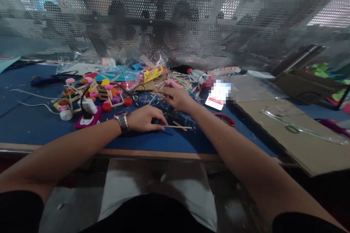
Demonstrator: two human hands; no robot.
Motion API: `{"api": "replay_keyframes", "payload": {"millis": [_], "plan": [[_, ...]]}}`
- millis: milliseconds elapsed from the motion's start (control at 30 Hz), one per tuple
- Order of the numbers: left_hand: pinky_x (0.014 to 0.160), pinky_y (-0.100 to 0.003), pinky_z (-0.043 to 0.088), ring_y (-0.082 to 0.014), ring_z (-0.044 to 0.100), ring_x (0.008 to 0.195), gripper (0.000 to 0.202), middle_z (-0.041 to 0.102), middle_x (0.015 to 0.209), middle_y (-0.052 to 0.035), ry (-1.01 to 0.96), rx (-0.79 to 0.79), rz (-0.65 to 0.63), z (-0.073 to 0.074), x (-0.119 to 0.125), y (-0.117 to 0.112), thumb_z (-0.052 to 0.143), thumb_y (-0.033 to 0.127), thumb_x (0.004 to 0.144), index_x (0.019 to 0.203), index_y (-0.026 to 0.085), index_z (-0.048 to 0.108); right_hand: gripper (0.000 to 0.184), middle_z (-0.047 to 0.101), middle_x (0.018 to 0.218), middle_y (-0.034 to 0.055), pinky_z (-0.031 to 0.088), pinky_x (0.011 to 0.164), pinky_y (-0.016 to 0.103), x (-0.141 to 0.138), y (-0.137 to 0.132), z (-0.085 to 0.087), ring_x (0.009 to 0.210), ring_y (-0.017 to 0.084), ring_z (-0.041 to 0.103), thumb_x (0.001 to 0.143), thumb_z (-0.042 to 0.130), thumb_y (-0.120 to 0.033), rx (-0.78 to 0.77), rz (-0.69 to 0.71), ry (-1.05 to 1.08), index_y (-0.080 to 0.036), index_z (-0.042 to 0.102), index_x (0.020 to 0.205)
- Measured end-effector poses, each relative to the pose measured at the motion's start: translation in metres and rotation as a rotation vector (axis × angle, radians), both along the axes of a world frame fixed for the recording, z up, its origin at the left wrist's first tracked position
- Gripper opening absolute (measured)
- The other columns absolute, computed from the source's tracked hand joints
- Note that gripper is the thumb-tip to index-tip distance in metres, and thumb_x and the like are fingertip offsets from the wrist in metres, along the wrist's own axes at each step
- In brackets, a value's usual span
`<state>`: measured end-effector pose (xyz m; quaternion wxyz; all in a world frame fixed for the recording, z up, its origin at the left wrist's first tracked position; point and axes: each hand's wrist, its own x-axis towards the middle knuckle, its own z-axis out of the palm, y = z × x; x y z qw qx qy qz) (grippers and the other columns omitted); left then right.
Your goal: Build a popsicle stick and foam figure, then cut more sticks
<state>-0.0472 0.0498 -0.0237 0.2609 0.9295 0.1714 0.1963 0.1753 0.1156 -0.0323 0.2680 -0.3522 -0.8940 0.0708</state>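
On the blue tabletop: loose sticks and scraps heaped toward the back. Right hand reaches near them, fingers extended and parted; contact — cannot tell. Left hand low at the front, thumb and forefinger pinching one end of a thin stick, its free end pointing right across a shorter stick. Judgement: keep the pinch light, wrist steady — right fingers lifting, not dragging, among scraps.

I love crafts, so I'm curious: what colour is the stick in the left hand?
The stick is pale tan, best seen in the head view.
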Motion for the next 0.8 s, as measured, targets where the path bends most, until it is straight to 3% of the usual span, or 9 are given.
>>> {"api": "replay_keyframes", "payload": {"millis": [200,400,500,600,700,800], "plan": [[0.084,-0.024,0.053,-0.016,0.071,0.087,0.017,0.078,0.095,-0.0085,0.005,0.022,-0.003,0.003,-0.001,-0.002,0.068,0.029,0.097,0.101,0.016,0.079,0.041,0.076,0.116,0.0123,0.049,0.103,0.044,-0.01,-0.003,0.0,0.111,0.027,0.065,0.102,0.056,-0.033,0.065,0.025,0.005,-0.021,0.065,0.14],[0.085,-0.025,0.053,-0.0167,0.071,0.088,0.015,0.078,0.095,-0.0081,0.067,0.069,-0.009,0.002,0.0,-0.002,0.066,0.026,0.097,0.098,0.016,0.077,0.044,0.076,0.115,0.0108,0.049,0.104,0.046,-0.011,0.001,-0.002,0.11,0.027,0.066,0.096,0.062,-0.026,0.055,0.029,0.013,-0.021,0.063,0.14],[0.089,-0.028,0.052,-0.0185,0.07,0.092,0.014,0.077,0.096,-0.0085,0.099,0.108,0.015,0.0,0.001,-0.002,0.064,0.025,0.097,0.096,0.016,0.076,0.036,0.076,0.114,0.0122,0.05,0.099,0.043,-0.007,0.0,0.008,0.106,0.026,0.066,0.097,0.06,-0.029,0.038,-0.005,0.02,-0.018,0.068,0.131],[0.093,-0.031,0.051,-0.0201,0.07,0.097,0.013,0.078,0.1,-0.0079,0.12,0.143,0.074,-0.002,0.001,0.0,0.063,0.024,0.097,0.098,0.018,0.074,0.03,0.077,0.106,0.0096,0.053,0.082,0.034,0.004,-0.007,0.026,0.087,0.021,0.068,0.097,0.059,-0.03,-0.018,-0.045,-0.004,-0.018,0.072,0.122],[0.097,-0.033,0.05,-0.0206,0.069,0.103,0.011,0.078,0.106,-0.0069,0.136,0.167,0.149,-0.005,0.001,0.002,0.063,0.022,0.096,0.097,0.02,0.074,0.026,0.078,0.096,0.0061,0.05,0.073,0.03,0.02,-0.021,0.044,0.077,0.018,0.067,0.095,0.061,-0.03,-0.082,-0.07,-0.069,-0.02,0.076,0.114],[0.095,-0.034,0.05,-0.0214,0.068,0.101,0.01,0.078,0.103,-0.0072,0.147,0.185,0.224,-0.007,0.001,0.006,0.064,0.022,0.095,0.096,0.019,0.073,0.019,0.079,0.089,0.0049,0.047,0.072,0.03,0.037,-0.045,0.049,0.078,0.019,0.068,0.093,0.062,-0.027,-0.119,-0.117,-0.147,-0.022,0.079,0.101]]}}
